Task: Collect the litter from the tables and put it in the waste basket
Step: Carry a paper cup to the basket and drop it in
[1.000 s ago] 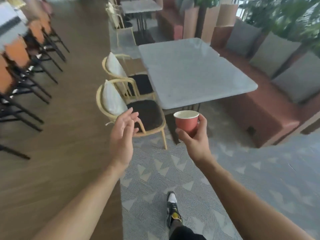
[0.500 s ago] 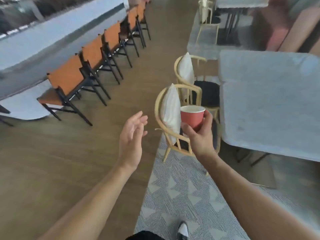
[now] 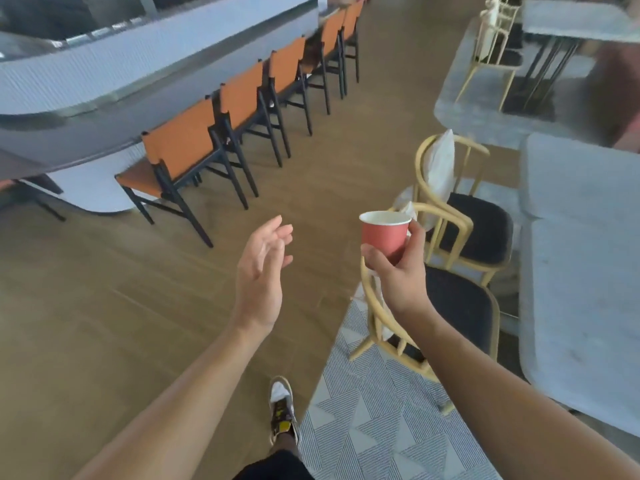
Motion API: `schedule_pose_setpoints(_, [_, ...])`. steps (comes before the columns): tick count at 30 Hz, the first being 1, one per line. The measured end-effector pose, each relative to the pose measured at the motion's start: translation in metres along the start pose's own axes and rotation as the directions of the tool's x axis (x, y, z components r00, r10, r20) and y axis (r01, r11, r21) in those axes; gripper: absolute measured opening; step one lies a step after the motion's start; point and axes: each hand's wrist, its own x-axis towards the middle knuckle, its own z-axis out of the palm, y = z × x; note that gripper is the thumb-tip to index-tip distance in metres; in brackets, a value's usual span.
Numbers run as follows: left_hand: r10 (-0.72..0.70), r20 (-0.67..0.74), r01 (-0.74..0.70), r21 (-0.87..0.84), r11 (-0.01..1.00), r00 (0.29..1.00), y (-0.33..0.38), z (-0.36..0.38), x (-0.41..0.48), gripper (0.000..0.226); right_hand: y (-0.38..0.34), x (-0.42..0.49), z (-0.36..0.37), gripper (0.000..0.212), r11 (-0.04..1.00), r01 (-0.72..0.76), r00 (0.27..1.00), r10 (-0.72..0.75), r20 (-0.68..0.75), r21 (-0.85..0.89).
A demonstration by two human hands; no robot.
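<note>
Right hand (image 3: 398,275): thumb and fingers wrapped around the base of a red paper cup (image 3: 383,235), upright, white-lined, held above a bentwood chair (image 3: 460,306). Left hand (image 3: 261,271): fingers relaxed, holding nothing. Beyond: orange-backed chairs (image 3: 180,147) on wood flooring.

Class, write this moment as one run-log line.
right hand: holds red cup, upright | left hand: open, empty | waste basket: not in view
</note>
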Motion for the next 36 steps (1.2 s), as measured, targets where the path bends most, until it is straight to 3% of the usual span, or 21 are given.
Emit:
schedule_pose_setpoints(10, [0.032, 0.052, -0.034, 0.051, 0.998, 0.998, -0.034, -0.068, 0.219, 0.046, 0.018, 0.169, 0.154, 0.085, 1.000, 0.008, 0.998, -0.006, -0.060, 0.029])
schedule_pose_setpoints(18, [0.028, 0.040, -0.030, 0.054, 0.998, 0.999, -0.070, -0.088, 0.354, 0.051, 0.035, 0.274, 0.212, 0.082, 0.998, -0.015, 0.998, 0.019, -0.067, 0.058])
schedule_pose_setpoints(25, [-0.008, 0.064, 0.005, 0.052, 0.999, 0.998, -0.109, -0.061, 0.476, 0.038, 0.057, 0.398, 0.234, 0.082, 0.997, -0.004, 0.995, 0.011, -0.098, 0.072])
schedule_pose_setpoints(36, [-0.012, 0.084, 0.007, 0.055, 0.998, 0.996, -0.153, 0.040, 0.710, 0.042, 0.056, 0.656, 0.238, 0.074, 0.999, 0.022, 0.993, -0.017, -0.119, 0.036])
